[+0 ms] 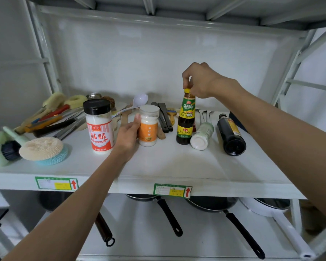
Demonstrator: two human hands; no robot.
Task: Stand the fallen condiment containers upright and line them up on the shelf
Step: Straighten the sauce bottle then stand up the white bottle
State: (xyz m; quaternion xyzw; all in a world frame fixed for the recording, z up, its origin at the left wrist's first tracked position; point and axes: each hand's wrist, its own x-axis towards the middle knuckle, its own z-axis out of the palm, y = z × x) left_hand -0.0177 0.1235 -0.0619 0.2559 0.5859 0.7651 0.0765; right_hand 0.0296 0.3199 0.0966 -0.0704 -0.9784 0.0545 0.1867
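Brushes (51, 110), scrubber (41, 147), pans (211, 203) below

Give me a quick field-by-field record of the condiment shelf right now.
standing: red-label jar; orange-label jar; sauce bottle
lying down: white bottle; dark bottle
left hand: gripping the orange-label jar's side
right hand: pinching the sauce bottle's yellow cap
shelf: brushes and utensils at the back
left to do: two bottles to stand up
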